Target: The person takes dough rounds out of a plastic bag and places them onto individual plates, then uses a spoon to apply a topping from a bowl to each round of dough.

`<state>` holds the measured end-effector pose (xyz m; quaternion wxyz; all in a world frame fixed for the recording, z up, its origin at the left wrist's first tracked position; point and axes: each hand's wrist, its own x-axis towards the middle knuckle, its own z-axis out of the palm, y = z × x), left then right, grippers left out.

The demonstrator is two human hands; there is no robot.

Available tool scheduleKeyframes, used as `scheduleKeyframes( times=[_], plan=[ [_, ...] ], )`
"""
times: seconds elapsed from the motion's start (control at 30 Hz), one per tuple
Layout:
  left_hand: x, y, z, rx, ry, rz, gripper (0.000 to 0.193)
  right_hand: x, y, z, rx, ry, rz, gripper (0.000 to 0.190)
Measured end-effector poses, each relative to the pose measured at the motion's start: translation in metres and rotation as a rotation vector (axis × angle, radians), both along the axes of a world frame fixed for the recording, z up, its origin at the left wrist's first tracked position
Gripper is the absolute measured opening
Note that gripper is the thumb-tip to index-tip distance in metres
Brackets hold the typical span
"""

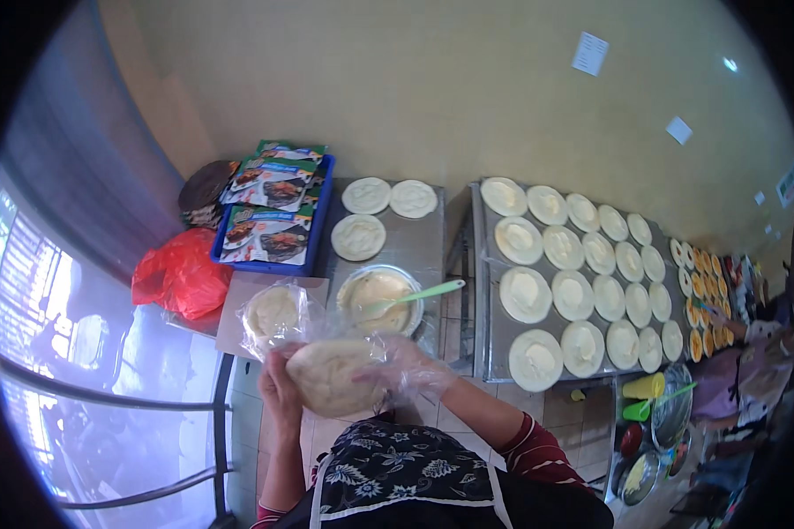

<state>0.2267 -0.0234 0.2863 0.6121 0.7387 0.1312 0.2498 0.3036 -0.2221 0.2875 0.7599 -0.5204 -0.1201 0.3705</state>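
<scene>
A pale round flat bread base (331, 380) is held up before my apron. My left hand (282, 383) grips its left edge. On the right side, my right hand (407, 367), in a clear plastic glove, has its fingers on the bread. Just behind lies another pale round (272, 312) with clear plastic film around it, on a brown board (231, 330). A metal bowl (415, 324) of creamy mixture stands beyond my hands, a light green spatula (433, 291) leaning in it. Several pale rounds (358, 237) lie farther back on the same table.
At the back left, a blue crate (325, 205) holds printed packets (268, 235); a red plastic bag (185, 274) sits beside it. To the right, a table (493, 317) carries rows of cream-topped rounds (526, 294). A co-worker (734, 377) stands at far right, near bowls (671, 416).
</scene>
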Motion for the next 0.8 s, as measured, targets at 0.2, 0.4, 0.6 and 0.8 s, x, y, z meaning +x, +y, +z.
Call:
scheduleKeyframes(
  times=[0.2, 0.4, 0.6, 0.8],
  plan=[
    [-0.002, 0.112, 0.02, 0.155, 0.012, 0.664, 0.048, 0.116, 0.006, 0.009, 0.253, 0.167, -0.549, 0.041],
    [-0.053, 0.192, 0.014, 0.916, -0.03, 0.809, 0.03, 0.243, -0.066, -0.094, -0.83, -0.224, -0.505, 0.067],
    [-0.116, 0.133, -0.114, 0.517, 0.712, 0.088, 0.015, 0.213, 0.069, -0.114, -0.271, -0.354, -0.273, 0.066],
    [-0.151, 0.082, -0.155, 0.257, 0.602, -0.595, 0.039, 0.148, 0.206, -0.16, -0.935, -0.832, 0.233, 0.079]
  ],
)
